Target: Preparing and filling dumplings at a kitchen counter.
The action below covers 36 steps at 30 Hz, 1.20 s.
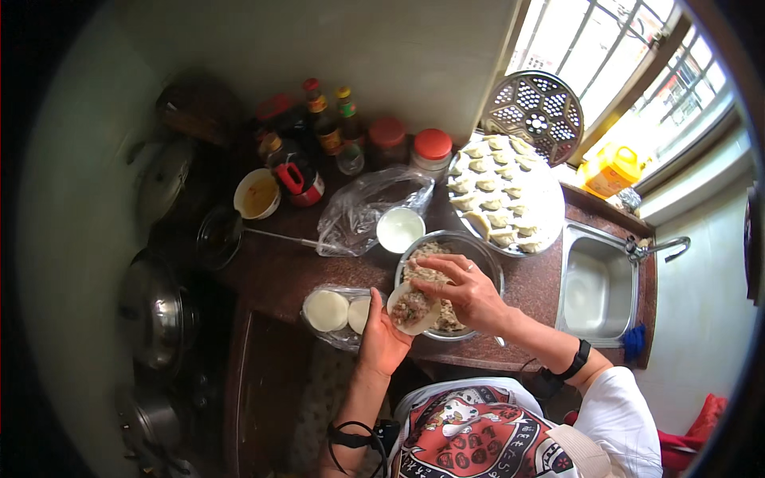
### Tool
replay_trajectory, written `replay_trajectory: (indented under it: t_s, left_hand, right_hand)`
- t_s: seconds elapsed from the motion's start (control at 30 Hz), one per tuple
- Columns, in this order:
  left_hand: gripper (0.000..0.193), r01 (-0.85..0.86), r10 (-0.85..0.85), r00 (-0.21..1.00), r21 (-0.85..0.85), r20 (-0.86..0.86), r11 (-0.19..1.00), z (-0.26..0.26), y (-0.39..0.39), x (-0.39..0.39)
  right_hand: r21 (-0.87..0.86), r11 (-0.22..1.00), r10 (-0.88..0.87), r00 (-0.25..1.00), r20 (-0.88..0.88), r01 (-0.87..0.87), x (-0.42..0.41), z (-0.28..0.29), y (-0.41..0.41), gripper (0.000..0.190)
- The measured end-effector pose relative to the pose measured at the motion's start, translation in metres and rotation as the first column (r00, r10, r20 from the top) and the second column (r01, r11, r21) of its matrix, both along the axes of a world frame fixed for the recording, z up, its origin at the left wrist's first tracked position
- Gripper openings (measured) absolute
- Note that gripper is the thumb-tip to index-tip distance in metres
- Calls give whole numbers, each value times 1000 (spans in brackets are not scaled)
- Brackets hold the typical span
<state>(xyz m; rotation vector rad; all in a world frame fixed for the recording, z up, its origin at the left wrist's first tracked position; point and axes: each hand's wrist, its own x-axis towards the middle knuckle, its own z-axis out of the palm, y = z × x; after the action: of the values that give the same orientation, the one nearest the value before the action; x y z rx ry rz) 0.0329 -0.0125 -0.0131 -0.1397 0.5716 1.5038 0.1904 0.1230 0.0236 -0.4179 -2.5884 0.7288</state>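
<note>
My left hand (382, 343) holds a round dumpling wrapper (428, 322) on its palm and fingers, thumb raised at the side. A mound of minced filling (410, 308) with green bits lies on the wrapper. My right hand (475, 293) wears a ring and reaches over from the right. Its fingers are spread, with the index fingertip at the wrapper's far edge; its thumb is hidden. Beneath both hands stands a steel bowl (497, 272) of filling, partly covered by them. To the left, stacked wrappers (326, 310) lie in clear plastic. A white bowl (400, 230) of pale liquid stands behind.
Folded dumplings fill much of a round tray (548, 206) at the back right. Beyond it leans a perforated steamer plate (534, 116). A sink (597, 287) is at right. Sauce bottles (326, 128), a plastic bag (364, 203) and a bowl of yellowish liquid (258, 194) stand at back left.
</note>
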Motion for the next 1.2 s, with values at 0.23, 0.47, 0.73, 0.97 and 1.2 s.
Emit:
replay_trajectory:
  t_s: [0.23, 0.47, 0.73, 0.97, 1.2]
  left_hand:
    - [69, 160, -167, 972, -55, -168, 986, 3, 21, 34]
    - [77, 396, -384, 871, -24, -307, 918, 20, 24, 53]
    - [81, 379, -374, 866, -53, -331, 924, 36, 21, 73]
    - [81, 411, -420, 870, -90, -257, 907, 32, 22, 67]
    - [74, 406, -404, 865, -55, -298, 912, 58, 23, 56]
  right_hand:
    - [-100, 978, -189, 981, -38, 184, 59, 6, 6, 64]
    - [-64, 988, -140, 990, -15, 138, 83, 10, 17, 46]
    - [-20, 989, -147, 989, 19, 147, 86, 33, -2, 50]
    - [169, 965, -212, 976, 48, 201, 71, 27, -54, 38]
    - [248, 907, -341, 939, -36, 339, 59, 33, -79, 49]
